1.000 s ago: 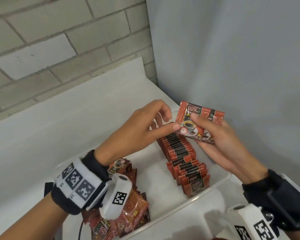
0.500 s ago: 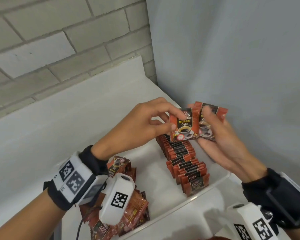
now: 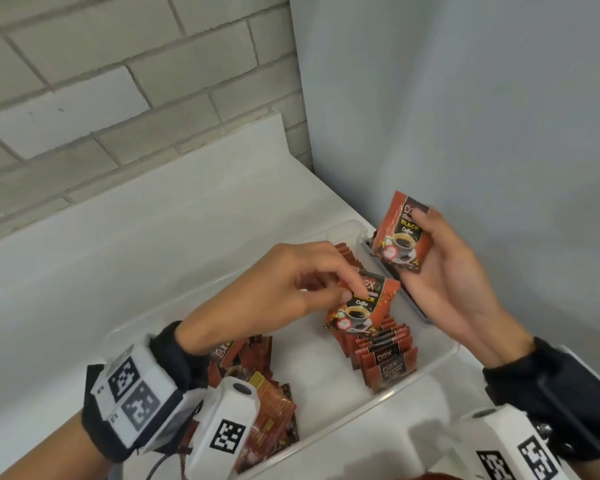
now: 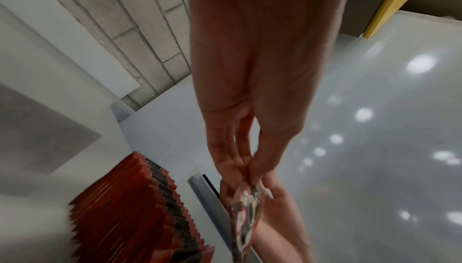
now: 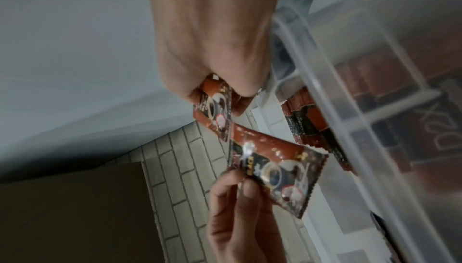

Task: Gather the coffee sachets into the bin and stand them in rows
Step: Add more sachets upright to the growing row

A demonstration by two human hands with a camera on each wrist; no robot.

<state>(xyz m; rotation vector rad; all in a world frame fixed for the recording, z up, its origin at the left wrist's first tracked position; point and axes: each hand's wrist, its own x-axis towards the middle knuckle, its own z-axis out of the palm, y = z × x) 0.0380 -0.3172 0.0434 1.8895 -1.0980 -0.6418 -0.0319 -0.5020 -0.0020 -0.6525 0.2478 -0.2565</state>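
L to R in head view: loose heap of sachets [image 3: 257, 386] lies in the near-L part of the clear bin [image 3: 440, 358], partly under the L wrist w/ its tagged camera rig. L hand [image 3: 278, 299] reaches in over the bin, palm down, fingers [image 3: 355, 287] curled, thumb and index pinching one sachet [image 3: 361, 303] by its upper edge; it hangs tilted, print facing the head cam, just above the row of standing sachets [image 3: 385, 355] along the bin's R side. R of that, R hand [image 3: 444, 271] is raised over the bin's far-R rim, palm toward the person, fingers wrapped loosely round a 2nd sachet [image 3: 400, 233], thumb across its top; held roughly upright, apart from the row. R wrist cam shows both sachets close, corners nearly meeting; whether they touch, can't tell.

Bin sits on a white desk [image 3: 118, 254] in a corner: pale brick wall [image 3: 118, 81] behind, plain grey wall [image 3: 465, 116] on the R.
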